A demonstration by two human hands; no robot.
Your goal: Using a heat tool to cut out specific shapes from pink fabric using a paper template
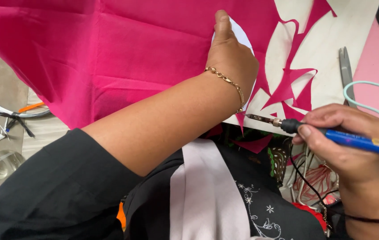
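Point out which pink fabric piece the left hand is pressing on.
The big uncut pink cloth draped over the board, under the left hand. The pink scraps nearer the right hand are small, jagged and untouched.

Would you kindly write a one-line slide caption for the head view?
Left hand presses a white template onto pink fabric while the right hand holds a blue hot-tip tool.
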